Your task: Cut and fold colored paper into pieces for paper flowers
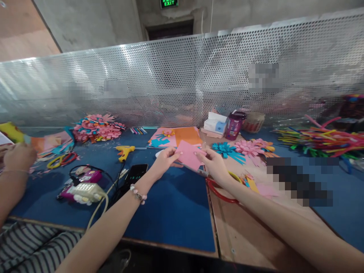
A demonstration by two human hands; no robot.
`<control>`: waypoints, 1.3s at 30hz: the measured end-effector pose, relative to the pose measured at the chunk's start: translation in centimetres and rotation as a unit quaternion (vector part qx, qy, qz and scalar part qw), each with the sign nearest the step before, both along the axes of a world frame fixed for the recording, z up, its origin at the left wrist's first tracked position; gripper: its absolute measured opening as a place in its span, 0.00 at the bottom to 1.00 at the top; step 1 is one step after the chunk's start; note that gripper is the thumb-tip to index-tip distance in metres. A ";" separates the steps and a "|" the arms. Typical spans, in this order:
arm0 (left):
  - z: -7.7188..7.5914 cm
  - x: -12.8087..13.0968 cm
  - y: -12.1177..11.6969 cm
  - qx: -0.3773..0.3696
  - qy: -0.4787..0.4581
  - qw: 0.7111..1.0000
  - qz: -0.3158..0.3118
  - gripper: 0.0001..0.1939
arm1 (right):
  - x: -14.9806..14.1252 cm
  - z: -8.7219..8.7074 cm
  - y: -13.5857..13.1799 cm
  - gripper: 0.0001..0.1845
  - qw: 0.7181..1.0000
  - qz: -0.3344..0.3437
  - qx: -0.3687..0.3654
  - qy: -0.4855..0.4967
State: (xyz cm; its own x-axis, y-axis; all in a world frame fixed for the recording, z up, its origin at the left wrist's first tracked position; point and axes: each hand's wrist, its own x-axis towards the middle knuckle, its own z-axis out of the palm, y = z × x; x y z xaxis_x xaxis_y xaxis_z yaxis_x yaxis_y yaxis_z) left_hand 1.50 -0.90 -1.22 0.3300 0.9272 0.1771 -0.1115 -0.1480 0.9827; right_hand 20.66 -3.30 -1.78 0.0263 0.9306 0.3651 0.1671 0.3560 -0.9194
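A small pink sheet of paper point(189, 154) is held above the table between both my hands. My left hand point(164, 161) pinches its left edge with thumb and fingers, and my right hand point(214, 163) grips the right edge. Below my right wrist lie scissors with red handles point(220, 191), partly covered by my forearm. Behind the held piece are pink and orange sheets point(187, 135) with blue scraps. To the right of my right hand sit a blue paper flower point(224, 149) and pink paper flowers point(248, 148).
A yellow glue gun point(125, 151), a phone point(137, 173) and a power strip with cables point(85, 192) lie to the left. Further left is a co-worker's hand point(19, 159). A purple cup point(235, 125), tissues point(215, 125) and pipe cleaners point(321, 138) stand right, before a perforated metal panel point(170, 83).
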 end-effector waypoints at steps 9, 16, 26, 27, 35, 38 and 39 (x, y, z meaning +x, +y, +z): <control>-0.3 0.5 0.1 -0.022 -0.078 0.996 0.039 0.13 | -1.1 -1.2 -0.5 0.17 0.996 0.029 -0.035 0.075; -0.3 0.7 -0.2 -0.032 -0.081 0.996 0.012 0.12 | -1.4 -1.5 -0.5 0.18 0.952 0.125 -0.166 0.223; 0.1 0.8 -0.5 0.000 -0.074 0.997 0.037 0.25 | -0.7 -1.7 -0.3 0.18 0.981 0.091 -0.125 0.114; 0.2 0.7 -0.4 0.008 -0.060 0.997 0.050 0.28 | -0.6 -1.6 -0.4 0.17 0.983 0.089 -0.125 0.097; -0.4 -0.2 0.5 0.129 0.058 0.986 0.090 0.22 | -0.7 -1.9 -0.3 0.20 0.992 0.077 -0.049 0.086; -0.7 -0.1 0.6 0.143 0.068 0.985 0.061 0.20 | -0.4 -2.3 0.1 0.26 0.996 0.033 -0.019 0.086; -0.9 0.0 0.6 0.147 0.072 0.985 0.054 0.20 | -0.3 -2.4 0.3 0.26 0.996 0.029 -0.018 0.077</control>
State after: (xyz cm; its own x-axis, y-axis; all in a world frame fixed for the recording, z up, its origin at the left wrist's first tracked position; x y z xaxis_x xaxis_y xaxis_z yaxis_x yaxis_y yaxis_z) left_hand 1.45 -0.30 -2.07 0.2739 0.8739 0.4017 0.0583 -0.4320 0.9000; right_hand 20.37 -2.99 -4.21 0.0253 0.9445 0.3276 0.0021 0.3276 -0.9448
